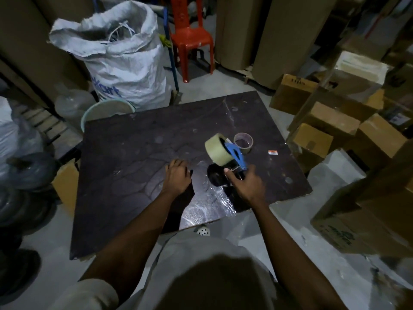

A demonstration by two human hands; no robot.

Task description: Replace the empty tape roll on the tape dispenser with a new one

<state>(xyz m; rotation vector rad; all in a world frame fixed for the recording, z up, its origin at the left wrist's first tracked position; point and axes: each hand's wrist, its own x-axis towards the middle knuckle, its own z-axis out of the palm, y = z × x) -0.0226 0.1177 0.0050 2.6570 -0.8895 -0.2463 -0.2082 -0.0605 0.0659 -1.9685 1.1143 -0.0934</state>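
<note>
While the right hand [248,184] grips the dispenser [234,157] by its lower end, fingers curled shut around the handle and thumb pointing up along it, the left hand [177,175] rests on the table [134,153] just to the left, fingers bent loosely and holding nothing that can be seen. A full roll [218,149] of pale tape sits on the dispenser, standing on edge at its far end, above the table. The dispenser's blue frame runs from the roll down toward the right hand, with a black part below it near the tabletop. Just beyond the roll, an empty core [243,143] lies flat on the table, apart from the dispenser. A small orange-and-white label [272,152] lies farther right. Crinkled clear film [207,206] covers the table's near edge between the forearms.
</note>
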